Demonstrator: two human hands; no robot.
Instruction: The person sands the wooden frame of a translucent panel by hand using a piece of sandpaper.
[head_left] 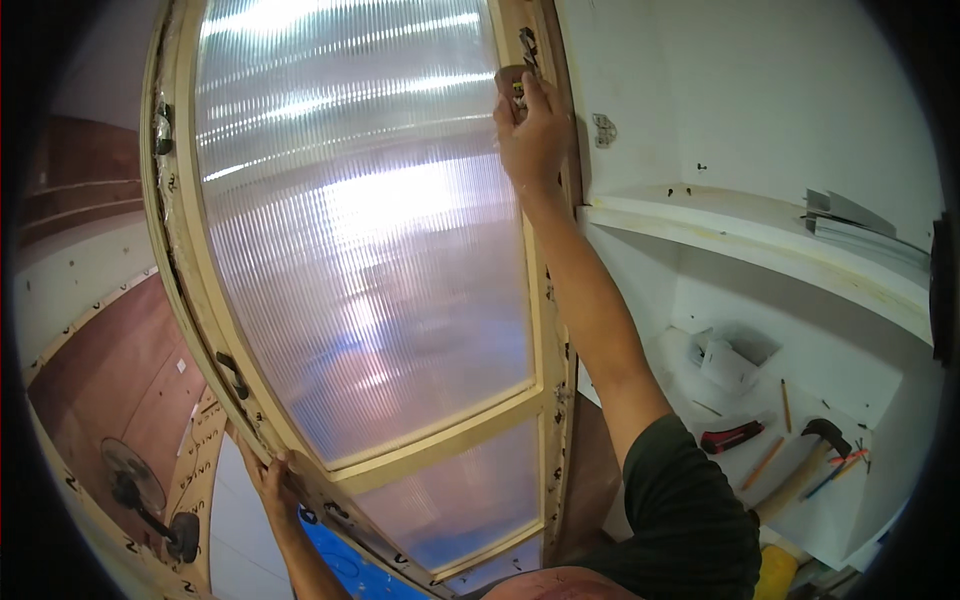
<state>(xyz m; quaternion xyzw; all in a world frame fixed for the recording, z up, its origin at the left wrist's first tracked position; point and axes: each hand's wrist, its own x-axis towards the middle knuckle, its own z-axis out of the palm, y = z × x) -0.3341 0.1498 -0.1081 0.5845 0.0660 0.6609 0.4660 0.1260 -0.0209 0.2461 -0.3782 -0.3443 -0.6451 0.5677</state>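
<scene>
A tall door panel [380, 470] stands in front of me, with a tan wooden frame around ribbed translucent panes [360, 250]. My right hand [535, 135] is raised to the upper right of the frame. Its fingers close on a small brown rounded thing [512, 75] with a yellow and black patch; its kind is unclear. That thing lies against or just in front of the frame's right stile. Low on the left, my left hand [272, 485] grips the panel's left edge, its fingertips partly hidden.
On the right, a white cabinet shelf [750, 240] carries grey sheets [860, 225]. Below it lie a hammer [800, 475], a red utility knife [732, 437], pencils [786, 405] and a white box [728, 365]. A hinge [603, 130] is on the cabinet wall. A fan [135, 480] stands at the left.
</scene>
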